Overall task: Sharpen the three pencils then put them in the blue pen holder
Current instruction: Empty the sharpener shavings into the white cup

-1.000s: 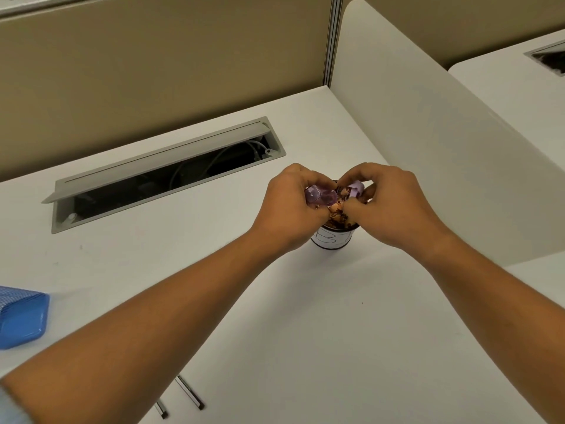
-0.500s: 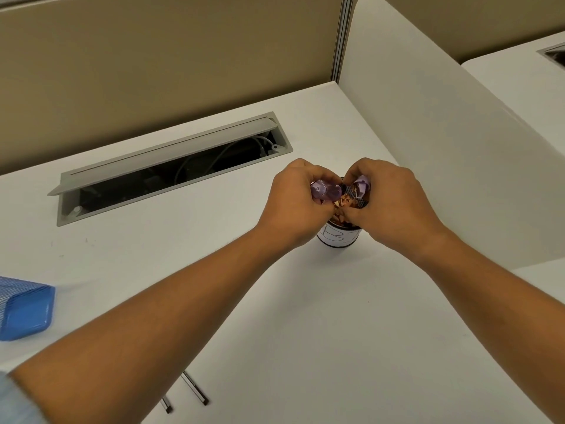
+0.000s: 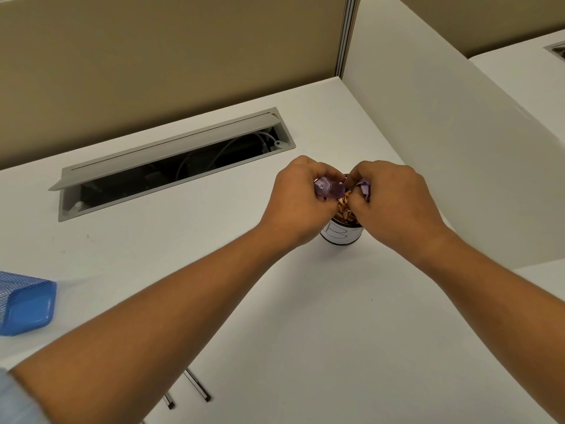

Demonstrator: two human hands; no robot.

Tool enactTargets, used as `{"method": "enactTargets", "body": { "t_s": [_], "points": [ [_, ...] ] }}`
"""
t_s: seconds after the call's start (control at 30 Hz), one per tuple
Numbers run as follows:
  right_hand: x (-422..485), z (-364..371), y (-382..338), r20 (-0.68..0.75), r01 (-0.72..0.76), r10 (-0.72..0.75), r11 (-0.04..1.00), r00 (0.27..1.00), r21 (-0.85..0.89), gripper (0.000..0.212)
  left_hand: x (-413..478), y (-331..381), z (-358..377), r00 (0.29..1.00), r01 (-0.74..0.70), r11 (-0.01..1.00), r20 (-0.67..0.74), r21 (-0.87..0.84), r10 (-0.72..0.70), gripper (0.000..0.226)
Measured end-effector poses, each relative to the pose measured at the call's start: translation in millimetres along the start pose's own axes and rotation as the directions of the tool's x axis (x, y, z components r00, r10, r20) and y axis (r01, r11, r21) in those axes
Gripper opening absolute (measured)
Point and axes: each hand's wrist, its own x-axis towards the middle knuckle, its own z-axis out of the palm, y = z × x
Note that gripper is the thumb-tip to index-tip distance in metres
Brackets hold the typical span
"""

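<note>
Purple translucent sharpener (image 3: 334,191) halves, tight in grip: body (image 3: 324,187) in left hand (image 3: 301,205), cap (image 3: 365,188) in right hand (image 3: 394,203), over shavings-filled cup (image 3: 341,237).

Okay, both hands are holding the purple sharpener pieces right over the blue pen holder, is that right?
Not quite. The left hand and right hand do hold the purple sharpener pieces, but over a small cup of shavings, not the blue pen holder, which sits apart at the far left of the head view.
</note>
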Motion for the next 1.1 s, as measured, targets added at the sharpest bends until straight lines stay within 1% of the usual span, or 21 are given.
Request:
{"method": "enactTargets", "body": {
  "t_s": [0.2,0.4,0.5,0.63,0.77,0.87,1.1],
  "points": [
    [-0.1,5.4,2.1,0.032,0.041,-0.039,0.998,0.999,-0.054,0.026,1.3,-1.9,1.1,1.000,0.001,1.000,-0.011,0.022,0.000,0.035],
    [-0.2,7.6,2.3,0.034,0.067,-0.066,0.997,0.997,-0.038,0.016,2.1,-3.8,0.4,1.000,0.004,1.000,-0.023,0.021,-0.003,0.034],
    [1.2,8.5,2.2,0.059,0.055,-0.052,0.997,0.997,-0.051,0.019,1.6,-5.4,-0.2,1.000,0.004,1.000,-0.023,0.009,-0.003,0.034],
    [1.7,8.7,0.0,0.065,0.030,-0.030,1.000,0.997,-0.001,0.027,0.9,-6.9,0.1,0.999,0.005,1.000,-0.039,0.001,-0.005,0.032],
    [2.8,6.9,-0.6,0.103,0.014,-0.021,0.998,0.994,0.062,0.032,1.8,-7.2,-0.3,0.998,0.002,1.000,-0.057,-0.012,-0.003,0.031],
    [3.4,7.0,0.3,0.120,0.009,-0.018,0.997,0.993,0.077,0.035,2.1,-7.4,-0.4,0.998,-0.006,1.000,-0.068,-0.030,0.004,0.031],
    [1.2,10.0,0.9,0.065,0.042,-0.041,0.999,0.997,-0.026,0.023,0.1,-6.7,2.5,0.998,-0.006,0.999,-0.068,-0.032,0.004,0.031]
  ]
}}
